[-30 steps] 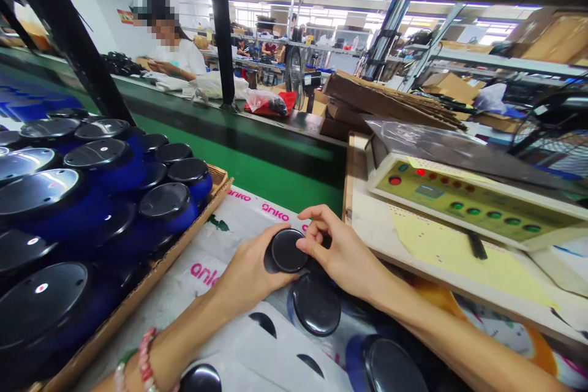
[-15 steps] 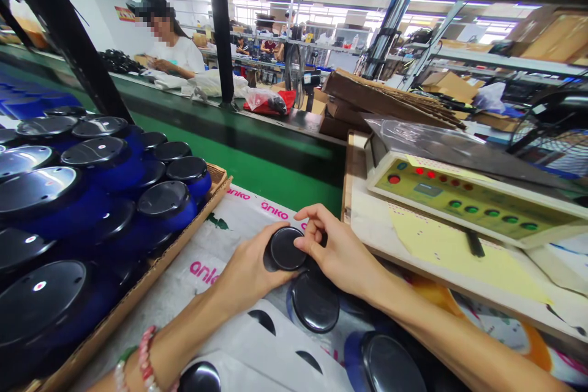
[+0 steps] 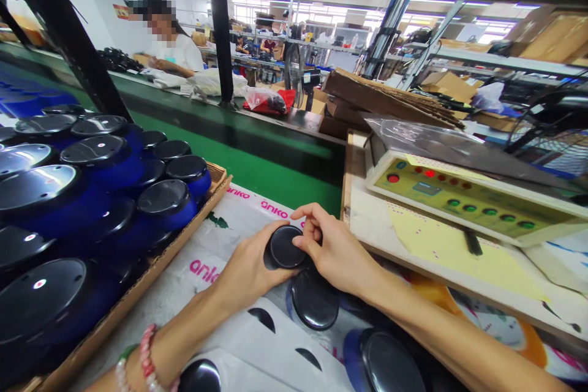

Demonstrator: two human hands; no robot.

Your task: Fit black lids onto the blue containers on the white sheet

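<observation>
My left hand (image 3: pixel 255 257) is wrapped round a round item with a glossy black top (image 3: pixel 286 246), above the work surface. Thumb and fingertips of my right hand (image 3: pixel 328 244) are pressed together at the right edge of that top; anything between them is too small to make out. Just below my hands stands another black-topped item (image 3: pixel 315 300), and a larger one (image 3: pixel 390 362) is nearer me. White sheets (image 3: pixel 271 343) with dark semicircular openings lie below my left wrist.
On the left, a cardboard tray (image 3: pixel 184 236) holds several blue jars with black tops (image 3: pixel 165 197). A control box (image 3: pixel 463 196) with lights and buttons stands at right on a board. Beyond the green belt (image 3: pixel 248 165), a person (image 3: pixel 177 52) works at a bench.
My hands have hardly moved and keep the same hold. Fewer red lights glow on the control box.
</observation>
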